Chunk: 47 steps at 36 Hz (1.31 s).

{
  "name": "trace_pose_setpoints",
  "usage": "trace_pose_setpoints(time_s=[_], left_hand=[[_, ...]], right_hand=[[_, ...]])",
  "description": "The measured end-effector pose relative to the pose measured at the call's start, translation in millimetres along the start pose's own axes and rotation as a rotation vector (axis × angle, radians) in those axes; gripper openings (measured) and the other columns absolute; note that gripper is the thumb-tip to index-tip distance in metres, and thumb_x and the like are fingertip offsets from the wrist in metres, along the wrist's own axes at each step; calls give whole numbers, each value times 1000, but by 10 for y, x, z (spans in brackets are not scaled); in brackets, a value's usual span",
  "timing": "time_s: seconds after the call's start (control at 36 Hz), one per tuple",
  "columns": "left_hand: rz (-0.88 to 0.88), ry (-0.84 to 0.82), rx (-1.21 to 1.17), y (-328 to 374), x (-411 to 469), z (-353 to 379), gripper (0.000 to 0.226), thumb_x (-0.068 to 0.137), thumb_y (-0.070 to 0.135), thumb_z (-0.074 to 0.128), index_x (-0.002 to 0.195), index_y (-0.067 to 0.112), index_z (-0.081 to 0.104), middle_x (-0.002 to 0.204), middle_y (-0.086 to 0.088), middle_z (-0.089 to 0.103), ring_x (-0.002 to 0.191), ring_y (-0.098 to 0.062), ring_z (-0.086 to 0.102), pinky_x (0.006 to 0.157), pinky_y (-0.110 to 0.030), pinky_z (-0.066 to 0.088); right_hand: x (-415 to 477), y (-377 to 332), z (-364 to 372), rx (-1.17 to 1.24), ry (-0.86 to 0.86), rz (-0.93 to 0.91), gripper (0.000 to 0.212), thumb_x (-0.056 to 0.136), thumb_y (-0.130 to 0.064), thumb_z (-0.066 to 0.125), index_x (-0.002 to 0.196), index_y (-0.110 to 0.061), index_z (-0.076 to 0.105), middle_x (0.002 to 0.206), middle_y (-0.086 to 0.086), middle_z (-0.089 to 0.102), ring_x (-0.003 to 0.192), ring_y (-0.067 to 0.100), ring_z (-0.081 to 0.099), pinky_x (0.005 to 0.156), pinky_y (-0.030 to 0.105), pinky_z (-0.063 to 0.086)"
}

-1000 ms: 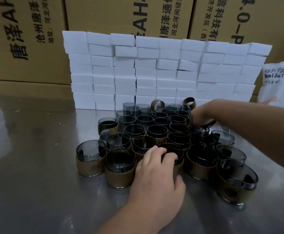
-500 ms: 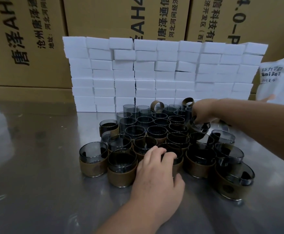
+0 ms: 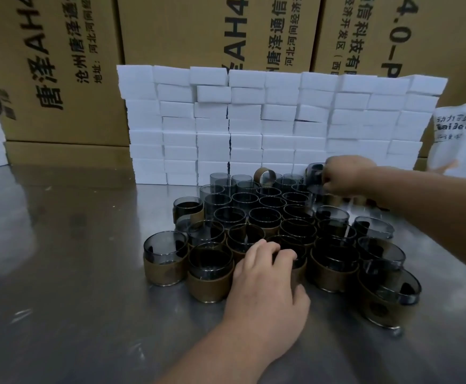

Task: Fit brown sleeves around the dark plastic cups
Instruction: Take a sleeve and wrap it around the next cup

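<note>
Left hand: the left hand (image 3: 267,275) comes up from the bottom middle of the picture. Its back faces up, and its arm runs down to the bottom edge.
Left hand grip: the fingers bend over the rim of the front cup (image 3: 299,268) and the thumb sits on the near side, so the hand holds it from the top.
Front cup: it stands in the front row of the bunch, under the left hand. A brown sleeve is around it.
Right hand: the right hand (image 3: 346,176) reaches in from the right edge, across to the back right of the bunch. Its arm is stretched out long.
Right hand grip: the fingers wrap around the lifted cup (image 3: 315,173) and pinch it tight.
Lifted cup: it is dark and see-through, just left of the right hand's fingers, higher than the cups near it. It shows in front of the white blocks (image 3: 254,120).
Cups (image 3: 265,217): many dark cups stand close together in the middle of the metal table (image 3: 60,273). The front ones wear brown sleeves.
Loose sleeve (image 3: 266,176): a brown ring stands on its edge at the back of the bunch.
Behind: cardboard boxes (image 3: 198,29) fill the top of the picture.
Right edge: a white bag (image 3: 459,134).
</note>
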<state>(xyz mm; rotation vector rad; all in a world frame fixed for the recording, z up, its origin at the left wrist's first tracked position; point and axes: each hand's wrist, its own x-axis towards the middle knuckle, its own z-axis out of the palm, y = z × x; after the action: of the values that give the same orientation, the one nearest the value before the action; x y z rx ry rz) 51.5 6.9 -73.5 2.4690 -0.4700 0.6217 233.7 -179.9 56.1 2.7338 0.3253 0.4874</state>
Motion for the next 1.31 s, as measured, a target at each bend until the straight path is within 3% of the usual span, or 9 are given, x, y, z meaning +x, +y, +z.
trace_pose_setpoints(time_s=[0.22, 0.33, 0.42, 0.53, 0.67, 0.89, 1.03, 1.19, 1.31], left_hand=[[-29, 107, 5, 5, 24, -3, 70, 89, 42, 45, 147, 26, 8, 151, 10, 9, 137, -5, 0, 111, -23, 0], [-29, 170, -41, 44, 31, -35, 79, 87, 44, 51, 147, 23, 4, 152, 10, 8, 131, 4, 0, 103, -11, -9], [-1, 233, -128, 92, 22, -67, 86, 82, 47, 55, 147, 22, 5, 152, 8, 11, 131, 4, 3, 99, -3, -12], [3, 276, -368, 144, 16, -131, 82, 73, 47, 63, 141, 13, 30, 140, -3, 37, 133, -13, 31, 113, -36, 27], [67, 354, -548, 166, -35, -149, 77, 71, 46, 60, 133, 7, 36, 131, -8, 48, 127, -16, 44, 108, -39, 34], [97, 474, -462, 152, -39, -157, 64, 66, 52, 62, 120, 40, 30, 116, 18, 44, 111, 0, 46, 96, -9, 34], [37, 513, -407, 133, -22, -131, 70, 66, 47, 68, 123, 28, 33, 116, 9, 43, 108, 2, 41, 94, 0, 27], [42, 470, -370, 129, -24, -116, 78, 68, 43, 71, 130, 10, 38, 122, -1, 44, 110, -2, 42, 98, -9, 31], [72, 430, -496, 204, -47, -131, 72, 66, 47, 68, 128, 32, 34, 128, -5, 45, 101, 2, 54, 88, -14, 44]], right_hand=[[-677, -203, -503, 474, 268, -6, 15, 85, -23, 55, 83, -16, 68, 92, -1, 62, 85, 21, 57, 72, 32, 47], [-1299, -403, -678, 1121, 298, 53, 18, 84, -14, 60, 67, -18, 65, 47, -10, 55, 41, 1, 48, 42, 13, 37], [-1683, -555, -665, 1623, 240, 64, 16, 69, -14, 65, 54, -20, 68, 53, 3, 58, 50, 14, 52, 51, 17, 41], [-1945, -781, -497, 1956, 181, 23, 20, 57, -11, 51, 49, -18, 68, 58, -3, 64, 60, 10, 61, 56, 16, 49], [-1984, -968, -301, 2208, 58, 65, 19, 58, -11, 50, 49, -17, 66, 64, 0, 66, 60, 11, 63, 54, 21, 51], [-1972, -957, -142, 2226, 28, 134, 15, 61, -19, 57, 63, -19, 72, 93, 8, 72, 83, 21, 67, 69, 31, 54], [-2024, -928, -120, 2262, 71, 214, 21, 45, -36, 71, 63, -25, 72, 83, -2, 71, 69, 10, 65, 65, 29, 55], [-2069, -904, -104, 2026, 167, 219, 10, 63, -27, 62, 62, -19, 56, 71, 5, 58, 62, 15, 54, 54, 27, 47], [-2084, -947, -83, 1792, 282, 264, 30, 78, -38, 54, 53, -23, 50, 54, -2, 40, 48, 9, 39, 45, 17, 34]])
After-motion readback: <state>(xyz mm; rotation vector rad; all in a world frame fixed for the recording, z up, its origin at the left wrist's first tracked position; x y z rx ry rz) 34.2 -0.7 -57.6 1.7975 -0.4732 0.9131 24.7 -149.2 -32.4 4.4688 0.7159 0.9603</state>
